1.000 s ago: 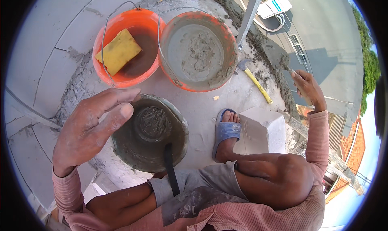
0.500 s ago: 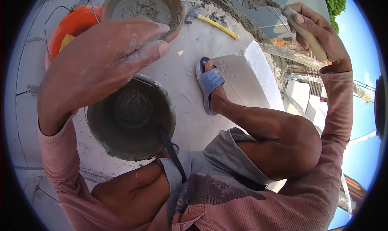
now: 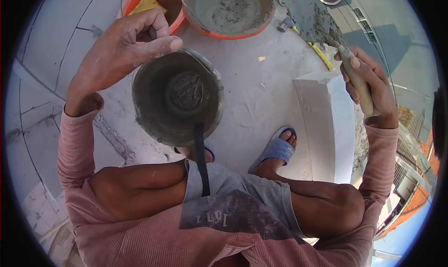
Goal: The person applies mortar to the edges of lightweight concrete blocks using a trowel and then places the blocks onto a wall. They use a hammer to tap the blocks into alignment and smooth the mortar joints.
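My left hand (image 3: 119, 52) hovers over the far left rim of a dark bucket (image 3: 140, 113), fingers loosely curled and thumb held apart, with nothing visible between them. Some wet grey mortar (image 3: 186, 90) lies at the bottom of that bucket. At the right, my right hand (image 3: 375, 78) is wrapped around the pale handle of a trowel (image 3: 366, 101). The trowel's blade points away, toward a band of wet mortar (image 3: 308, 15), and is hard to tell apart from it. Beside the trowel lies a hammer with a yellow handle (image 3: 321, 56).
An orange-rimmed tub of mortar (image 3: 228, 35) stands at the far middle. To its left is an orange bucket (image 3: 135, 3) with a yellow sponge (image 3: 148, 4). A white block (image 3: 322, 127) stands right of my sandalled foot (image 3: 275, 152). A black strap (image 3: 199, 159) hangs over the dark bucket's near rim.
The view has shifted. My left hand has drawn back, its straight fingers now curled. My right hand has lowered the trowel, whose mortar-covered blade was raised before, toward the mortar band.
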Available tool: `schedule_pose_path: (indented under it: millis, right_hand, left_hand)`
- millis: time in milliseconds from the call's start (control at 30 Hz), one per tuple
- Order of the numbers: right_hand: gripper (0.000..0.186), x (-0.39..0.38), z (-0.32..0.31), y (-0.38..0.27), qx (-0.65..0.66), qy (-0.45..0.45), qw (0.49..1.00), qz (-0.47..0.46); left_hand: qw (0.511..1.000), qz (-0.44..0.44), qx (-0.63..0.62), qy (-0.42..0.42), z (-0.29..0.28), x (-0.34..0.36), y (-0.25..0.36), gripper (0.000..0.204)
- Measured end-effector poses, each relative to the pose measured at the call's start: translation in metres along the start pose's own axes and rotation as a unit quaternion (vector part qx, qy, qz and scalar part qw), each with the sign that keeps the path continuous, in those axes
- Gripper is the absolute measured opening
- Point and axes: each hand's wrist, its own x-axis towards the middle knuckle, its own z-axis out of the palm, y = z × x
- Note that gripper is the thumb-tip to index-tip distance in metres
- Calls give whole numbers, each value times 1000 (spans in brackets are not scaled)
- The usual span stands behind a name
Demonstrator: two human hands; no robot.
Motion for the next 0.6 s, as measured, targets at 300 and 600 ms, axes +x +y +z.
schedule_pose_path:
  millis: [300, 600]
  right_hand:
    - [40, 55, 36, -11, -111, -112, 983, -95]
    - [49, 83, 17, -15, -372, 55, 919, -122]
  left_hand:
    - [864, -270, -116, 409, 97, -124, -126, 67]
    - [859, -260, -334, 289, 169, -130, -133, 42]
